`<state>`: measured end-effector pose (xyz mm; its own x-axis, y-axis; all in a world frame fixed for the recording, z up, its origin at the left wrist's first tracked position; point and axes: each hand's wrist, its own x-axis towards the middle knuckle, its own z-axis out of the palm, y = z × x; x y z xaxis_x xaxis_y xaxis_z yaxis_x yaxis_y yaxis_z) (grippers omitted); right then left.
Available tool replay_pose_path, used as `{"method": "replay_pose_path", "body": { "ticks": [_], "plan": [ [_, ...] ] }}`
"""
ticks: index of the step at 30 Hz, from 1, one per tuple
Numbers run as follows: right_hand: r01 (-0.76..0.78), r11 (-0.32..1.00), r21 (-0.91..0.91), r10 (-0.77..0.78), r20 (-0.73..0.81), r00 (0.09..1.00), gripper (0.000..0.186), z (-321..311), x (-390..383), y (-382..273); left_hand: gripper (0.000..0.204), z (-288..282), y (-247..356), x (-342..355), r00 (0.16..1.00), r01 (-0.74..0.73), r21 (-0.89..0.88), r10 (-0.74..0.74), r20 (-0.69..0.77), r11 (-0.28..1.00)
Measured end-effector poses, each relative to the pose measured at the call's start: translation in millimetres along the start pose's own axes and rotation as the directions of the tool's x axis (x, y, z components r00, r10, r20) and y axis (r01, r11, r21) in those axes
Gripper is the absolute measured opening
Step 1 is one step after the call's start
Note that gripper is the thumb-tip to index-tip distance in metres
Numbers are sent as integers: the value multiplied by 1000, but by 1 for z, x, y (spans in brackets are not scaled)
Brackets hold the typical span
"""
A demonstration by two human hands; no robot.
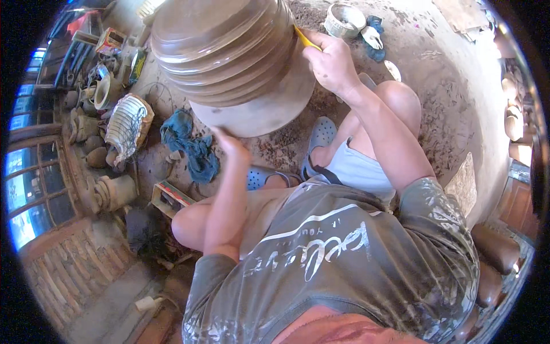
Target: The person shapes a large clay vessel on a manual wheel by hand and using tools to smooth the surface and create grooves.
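A large brown clay pot (223, 51) with wet, ridged walls stands on a round pale wheel disc (258, 117) in front of me. My right hand (333, 66) grips a yellow-handled tool (307, 40), its tip against the pot's right side; what kind of tool it is does not show. Low at the disc's near left edge is my left hand (232, 148), blurred by motion, and its fingers cannot be made out clearly. Whether it touches the disc is unclear.
Left of the wheel lie a blue-green cloth (192, 146), a ribbed pale object (129, 129), a small open box (171, 198) and several clay pieces. A round tub (345, 20) and another rag (375, 39) are at the back right. Clay scraps litter the floor beneath the wheel.
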<state>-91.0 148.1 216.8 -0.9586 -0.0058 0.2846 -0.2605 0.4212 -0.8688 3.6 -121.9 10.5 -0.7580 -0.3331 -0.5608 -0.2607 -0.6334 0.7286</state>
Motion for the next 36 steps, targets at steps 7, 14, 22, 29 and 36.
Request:
{"method": "replay_pose_path", "body": {
  "ticks": [7, 14, 22, 29, 36],
  "plan": [
    [3, 1000, 5, -3, 16, 1000, 37, 5, -7, -1, 85, 13, -55, -33, 992, 120, 78, -118, -41, 990],
    [4, 1000, -21, -3, 14, 1000, 37, -1, -8, 12, 86, 2, -39, -6, 991, 117, -79, -112, 72, 990],
    [-4, 1000, -10, 4, 17, 1000, 39, -1, -10, 10, 81, 27, -67, -49, 991, 125, 129, -119, -55, 984],
    [9, 1000, -25, -9, 27, 1000, 47, -1, -9, 13, 95, 26, -32, -36, 984, 155, -36, -158, -87, 987],
    [103, 992, -66, -104, -1, 995, 43, 1, -17, -4, 99, -1, -37, 17, 984, -155, 108, 163, -67, 982]
  ]
}}
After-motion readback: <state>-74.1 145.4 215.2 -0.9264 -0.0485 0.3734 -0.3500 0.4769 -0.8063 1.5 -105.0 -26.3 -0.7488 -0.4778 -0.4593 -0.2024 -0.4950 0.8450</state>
